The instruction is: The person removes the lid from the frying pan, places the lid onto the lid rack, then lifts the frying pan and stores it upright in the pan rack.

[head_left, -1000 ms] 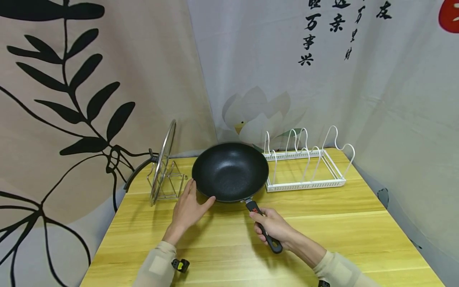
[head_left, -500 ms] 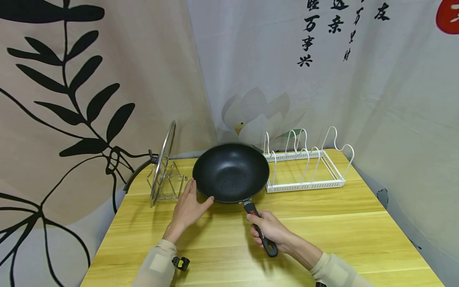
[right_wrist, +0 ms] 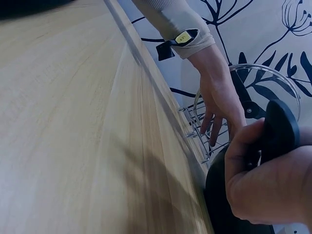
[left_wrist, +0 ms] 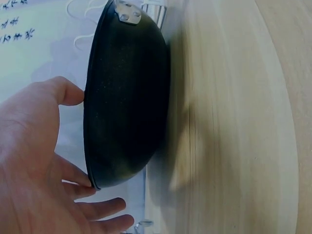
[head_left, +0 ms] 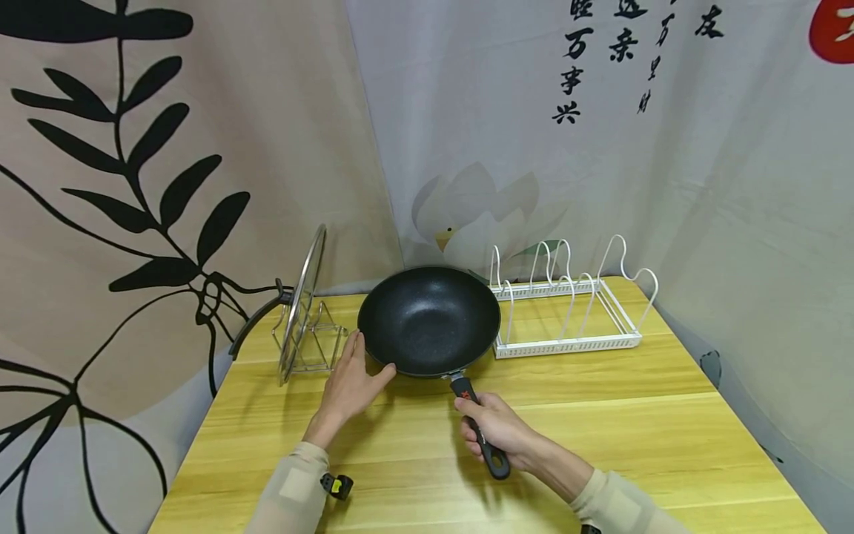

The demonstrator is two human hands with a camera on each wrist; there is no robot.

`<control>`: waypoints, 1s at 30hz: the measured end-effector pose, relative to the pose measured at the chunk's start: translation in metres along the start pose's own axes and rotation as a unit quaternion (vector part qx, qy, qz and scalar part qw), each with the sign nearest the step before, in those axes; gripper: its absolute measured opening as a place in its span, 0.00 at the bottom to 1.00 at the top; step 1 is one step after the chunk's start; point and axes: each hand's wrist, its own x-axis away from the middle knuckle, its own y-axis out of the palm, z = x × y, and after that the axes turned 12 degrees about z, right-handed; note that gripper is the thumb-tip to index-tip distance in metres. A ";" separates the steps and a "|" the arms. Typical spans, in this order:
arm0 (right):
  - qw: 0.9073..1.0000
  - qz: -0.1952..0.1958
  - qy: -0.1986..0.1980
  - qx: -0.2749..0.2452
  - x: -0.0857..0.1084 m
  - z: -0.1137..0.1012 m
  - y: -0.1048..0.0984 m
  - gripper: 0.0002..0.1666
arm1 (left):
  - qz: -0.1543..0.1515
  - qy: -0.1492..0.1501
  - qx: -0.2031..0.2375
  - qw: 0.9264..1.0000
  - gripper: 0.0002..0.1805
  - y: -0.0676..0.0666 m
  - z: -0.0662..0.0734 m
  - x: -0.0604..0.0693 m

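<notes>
A black wok (head_left: pixel 430 319) stands at the middle of the wooden table, its inside facing up. My right hand (head_left: pixel 503 426) grips its black handle (head_left: pixel 497 461), fingers curled round it with the thumb on top. The left hand (head_left: pixel 350 389) lies at the near left of the rim, thumb and fingers spread and mostly straight. In the left wrist view the thumb of my left hand (left_wrist: pixel 34 141) touches the wok's rim (left_wrist: pixel 87 105), and a forefinger touches it lower down. The right wrist view shows the right hand (right_wrist: pixel 263 180) round the handle.
Left of the wok, a glass lid (head_left: pixel 303 304) with a black handle (head_left: pixel 256 319) stands upright in a wire rack (head_left: pixel 320 345). A white rack (head_left: pixel 567 345) with upright loops stands close at the wok's right. A printed curtain (head_left: pixel 467 111) hangs behind the table (head_left: pixel 400 482).
My right hand has moved a little left and toward me, swinging the handle's end left. The wok's bowl has turned slightly while staying in about the same place; the left hand stays at the rim.
</notes>
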 end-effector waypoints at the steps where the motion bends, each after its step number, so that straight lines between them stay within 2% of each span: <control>1: 1.000 0.000 0.000 0.000 0.000 0.000 0.001 0.23 | -0.001 -0.001 0.002 1.000 0.60 0.000 0.000 0.000; 10: 1.000 0.002 -0.002 -0.011 -0.003 0.001 0.008 0.18 | -0.009 -0.002 0.015 1.000 0.59 -0.001 -0.001 -0.006; 19: 1.000 0.010 -0.002 -0.013 -0.004 0.001 0.013 0.25 | -0.016 0.002 0.010 1.000 0.59 -0.002 -0.003 -0.012; 30: 1.000 0.008 0.003 -0.029 -0.007 0.002 0.021 0.21 | -0.018 0.000 0.014 1.000 0.58 -0.001 -0.004 -0.019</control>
